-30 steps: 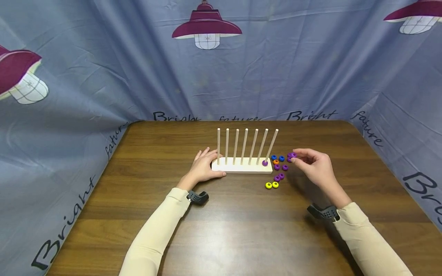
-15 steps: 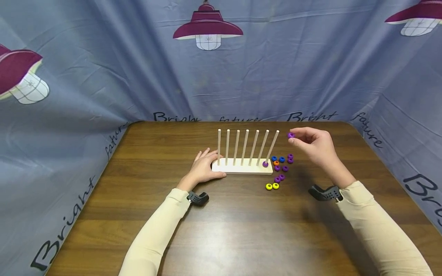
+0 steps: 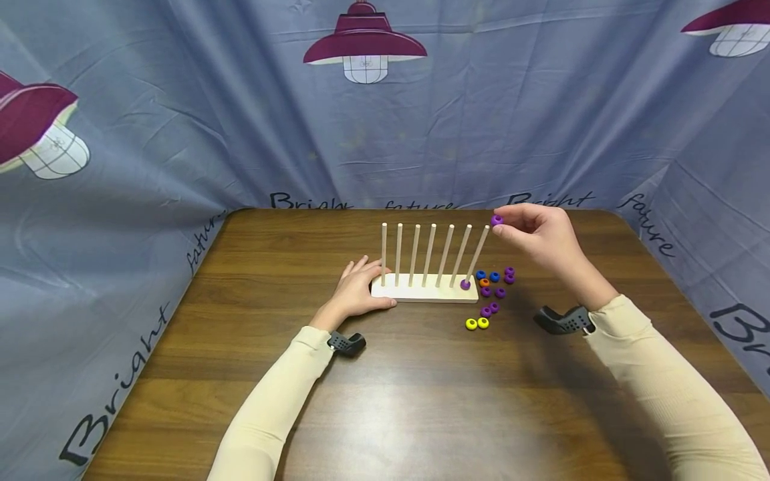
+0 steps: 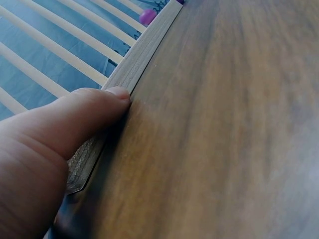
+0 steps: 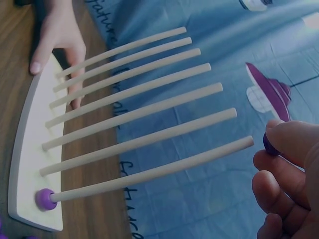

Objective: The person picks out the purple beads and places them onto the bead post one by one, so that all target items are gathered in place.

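Observation:
A pale wooden peg stand with several upright pegs is on the table, and one purple bead sits at the foot of its rightmost peg. My left hand grips the stand's left end; in the left wrist view the thumb lies along the front edge. Between thumb and fingertips my right hand pinches another purple bead. That bead is in the air beside the tip of the rightmost peg, apart from it in the right wrist view, where fingers partly cover the bead.
Right of the stand lie loose beads: several purple ones, two blue, one orange and two yellow. Behind the brown wooden table hangs a blue curtain printed with lamps.
My right hand has lifted a purple bead from the group on the table, up and then left to the rightmost peg's tip. The left hand stays on the stand.

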Tool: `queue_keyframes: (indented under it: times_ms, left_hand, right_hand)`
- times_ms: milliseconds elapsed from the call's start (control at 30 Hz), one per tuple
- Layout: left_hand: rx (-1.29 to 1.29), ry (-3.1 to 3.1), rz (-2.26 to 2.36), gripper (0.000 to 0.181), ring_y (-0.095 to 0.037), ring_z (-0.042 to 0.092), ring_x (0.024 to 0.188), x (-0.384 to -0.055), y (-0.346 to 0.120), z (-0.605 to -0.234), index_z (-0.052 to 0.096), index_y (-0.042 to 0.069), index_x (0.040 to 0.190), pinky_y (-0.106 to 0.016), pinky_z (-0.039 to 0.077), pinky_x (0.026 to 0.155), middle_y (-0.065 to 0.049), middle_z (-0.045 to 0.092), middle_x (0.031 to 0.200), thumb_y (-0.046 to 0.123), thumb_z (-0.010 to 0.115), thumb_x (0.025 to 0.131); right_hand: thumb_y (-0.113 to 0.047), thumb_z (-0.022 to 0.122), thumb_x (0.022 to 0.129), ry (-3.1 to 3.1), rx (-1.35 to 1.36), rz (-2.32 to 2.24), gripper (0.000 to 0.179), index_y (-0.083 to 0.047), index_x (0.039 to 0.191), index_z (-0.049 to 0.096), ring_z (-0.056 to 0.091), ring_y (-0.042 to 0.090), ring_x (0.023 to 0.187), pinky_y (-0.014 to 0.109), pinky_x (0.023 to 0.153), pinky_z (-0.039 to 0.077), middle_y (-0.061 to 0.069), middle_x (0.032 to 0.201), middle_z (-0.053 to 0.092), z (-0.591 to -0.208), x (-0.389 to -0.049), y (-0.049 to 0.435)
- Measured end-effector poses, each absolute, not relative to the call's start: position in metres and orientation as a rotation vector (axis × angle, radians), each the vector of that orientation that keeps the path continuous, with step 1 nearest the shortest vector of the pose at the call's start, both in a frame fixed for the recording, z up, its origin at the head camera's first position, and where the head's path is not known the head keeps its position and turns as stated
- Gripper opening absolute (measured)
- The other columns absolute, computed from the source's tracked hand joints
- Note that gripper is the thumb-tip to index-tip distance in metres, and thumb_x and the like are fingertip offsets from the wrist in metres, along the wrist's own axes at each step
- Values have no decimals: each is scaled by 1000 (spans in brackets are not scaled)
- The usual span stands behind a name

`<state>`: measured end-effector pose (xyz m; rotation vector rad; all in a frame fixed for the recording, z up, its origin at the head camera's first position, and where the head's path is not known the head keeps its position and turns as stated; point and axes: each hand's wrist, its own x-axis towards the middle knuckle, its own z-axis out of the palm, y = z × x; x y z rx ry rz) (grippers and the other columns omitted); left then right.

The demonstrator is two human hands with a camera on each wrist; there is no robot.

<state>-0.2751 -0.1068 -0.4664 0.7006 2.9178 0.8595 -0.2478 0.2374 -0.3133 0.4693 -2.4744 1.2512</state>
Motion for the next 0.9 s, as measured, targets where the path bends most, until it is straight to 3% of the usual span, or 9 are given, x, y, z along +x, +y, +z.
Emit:
queue_keyframes:
  times_ms: [900]
  left_hand:
    - [701, 2919, 845, 67, -37, 26, 156, -275, -107, -467, 65, 19, 135, -58, 10, 129, -8, 47, 159, 49, 82, 77]
  right_hand:
    - [-6, 79, 87, -2525, 553, 1224, 23, 0, 109, 76, 59, -6, 64, 12, 54, 47, -30, 85, 67, -323, -251, 231]
